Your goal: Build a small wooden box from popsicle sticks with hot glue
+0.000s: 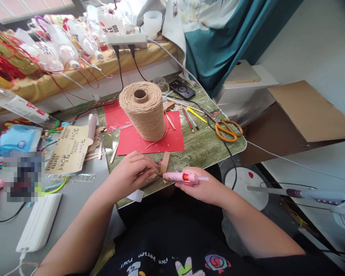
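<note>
My right hand (202, 188) grips a pink glue gun (180, 177) lying sideways, its nozzle pointing left at a small piece made of wooden sticks (153, 176) near the table's front edge. My left hand (132, 170) is closed over that piece, fingers pinching the sticks down against the green wood-grain board (201, 147). One flat stick (165, 162) stands out from the piece toward the red paper sheet (149, 140). A large spool of jute twine (143, 109) stands upright on the red sheet just behind my hands.
Orange-handled scissors (227, 129), pens and loose sticks lie at the board's right. A phone (182, 89) and tape roll sit behind the spool. Sandpaper sheets (69, 151), more sticks, a white power bank (40, 222) and clutter fill the left. A power strip (125, 39) rests on the back ledge.
</note>
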Demonstrator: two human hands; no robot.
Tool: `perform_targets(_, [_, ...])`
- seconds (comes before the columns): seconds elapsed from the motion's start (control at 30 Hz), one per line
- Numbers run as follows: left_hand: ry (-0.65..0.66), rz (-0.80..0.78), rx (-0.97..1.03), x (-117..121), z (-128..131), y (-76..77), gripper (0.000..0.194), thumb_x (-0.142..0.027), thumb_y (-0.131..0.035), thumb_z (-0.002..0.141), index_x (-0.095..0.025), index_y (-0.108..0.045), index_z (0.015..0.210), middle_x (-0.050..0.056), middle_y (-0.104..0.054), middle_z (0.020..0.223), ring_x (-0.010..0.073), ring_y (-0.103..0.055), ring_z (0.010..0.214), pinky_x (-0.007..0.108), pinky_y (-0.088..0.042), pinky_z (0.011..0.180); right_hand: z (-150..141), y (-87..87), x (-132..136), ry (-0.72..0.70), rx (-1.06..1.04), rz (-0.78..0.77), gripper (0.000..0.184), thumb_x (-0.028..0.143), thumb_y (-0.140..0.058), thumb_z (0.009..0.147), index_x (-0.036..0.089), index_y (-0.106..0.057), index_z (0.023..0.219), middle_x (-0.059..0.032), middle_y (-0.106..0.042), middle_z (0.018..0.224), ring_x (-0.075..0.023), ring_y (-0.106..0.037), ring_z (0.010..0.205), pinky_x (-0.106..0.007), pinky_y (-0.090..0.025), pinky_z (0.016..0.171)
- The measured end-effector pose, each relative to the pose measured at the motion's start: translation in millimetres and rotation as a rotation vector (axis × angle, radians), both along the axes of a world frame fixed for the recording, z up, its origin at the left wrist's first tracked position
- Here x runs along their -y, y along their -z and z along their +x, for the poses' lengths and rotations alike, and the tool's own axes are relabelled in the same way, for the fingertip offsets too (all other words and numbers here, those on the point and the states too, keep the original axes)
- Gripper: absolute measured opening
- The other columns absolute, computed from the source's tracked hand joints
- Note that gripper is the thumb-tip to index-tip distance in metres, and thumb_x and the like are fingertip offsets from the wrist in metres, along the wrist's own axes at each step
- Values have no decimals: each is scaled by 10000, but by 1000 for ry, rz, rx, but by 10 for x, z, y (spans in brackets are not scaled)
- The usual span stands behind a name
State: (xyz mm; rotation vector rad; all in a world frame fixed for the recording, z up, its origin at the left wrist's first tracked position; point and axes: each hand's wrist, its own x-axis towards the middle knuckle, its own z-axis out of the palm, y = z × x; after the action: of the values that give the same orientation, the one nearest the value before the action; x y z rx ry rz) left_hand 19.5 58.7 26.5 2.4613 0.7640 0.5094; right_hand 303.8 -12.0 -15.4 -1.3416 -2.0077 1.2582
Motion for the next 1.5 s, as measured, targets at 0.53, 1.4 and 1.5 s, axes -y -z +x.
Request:
perform_targets(0.53, [11, -5, -1, -13, -29, 40, 102, -187, -604, 1035, -237, -690, 1057, 53, -786, 1102, 207, -727, 1064, 395, -520, 930, 431, 213, -222, 419, -27, 272, 91, 314, -668, 967, 229, -674, 935, -29, -645, 961, -211, -637, 887, -343, -486, 823])
perform_targets(1.4, [12, 70, -82, 16, 20, -38, 152, -188, -604, 1040, -263, -715, 1113, 47, -776, 1185, 222, -690, 1094, 407, -538, 930, -421, 644, 276, 180, -175, 564, 488, 277, -670, 1011, 237, -497, 1465, -154, -661, 1351, -302, -636, 1242, -493, -550, 1063])
perform_targets(1.5, [21, 94, -87, 35, 59, -69, 171, -173, -614, 1034, -267, -702, 1146, 40, -775, 1175, 219, -689, 1088, 413, -523, 941, -662, 636, 119, 214, -232, 477, 463, 336, -677, 1022, 211, -545, 1448, -160, -659, 1388, -308, -606, 1291, -505, -522, 1109])
